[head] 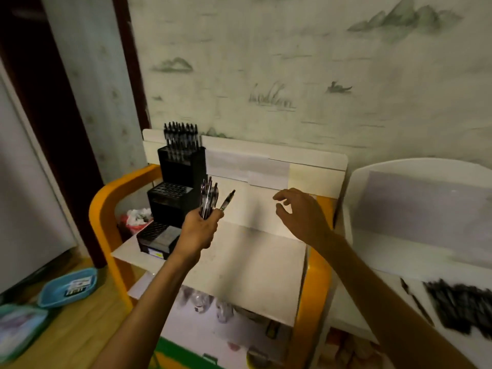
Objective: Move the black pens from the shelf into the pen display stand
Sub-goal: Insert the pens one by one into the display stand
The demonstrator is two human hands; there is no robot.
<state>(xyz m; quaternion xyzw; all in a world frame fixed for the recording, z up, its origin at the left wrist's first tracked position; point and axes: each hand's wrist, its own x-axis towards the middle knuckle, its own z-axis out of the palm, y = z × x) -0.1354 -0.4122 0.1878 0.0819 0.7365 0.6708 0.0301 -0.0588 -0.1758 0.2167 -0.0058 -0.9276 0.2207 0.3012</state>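
On the floor at far left lie two blue trays (68, 287), apart from the work. Next comes the black tiered pen stand (175, 193), set at the left end of the pale table (253, 262) with orange rails. Its top tier already carries a row of pens (181, 134) standing upright, while the middle and bottom tiers show empty holes, so the filling looks to run from the back tier forward and is well short of done. Just beside the stand's right edge, the left hand (198, 230) holds a bunch of pens (209, 198) upright, its grip curled round their lower ends; one pen (227, 200) leans out to the right of the bunch, probably loosened so it can be drawn off singly. Holding the bunch this close to the stand keeps each transfer short. Further right, the right hand (300, 211) hangs over the table with its grip spread and holding nothing, fingers loosely bent toward the bunch, seemingly ready to take a pen. At far right a white shelf (372, 302) bears a dark pile of remaining pens (463, 302), blurred, well apart from the stand.
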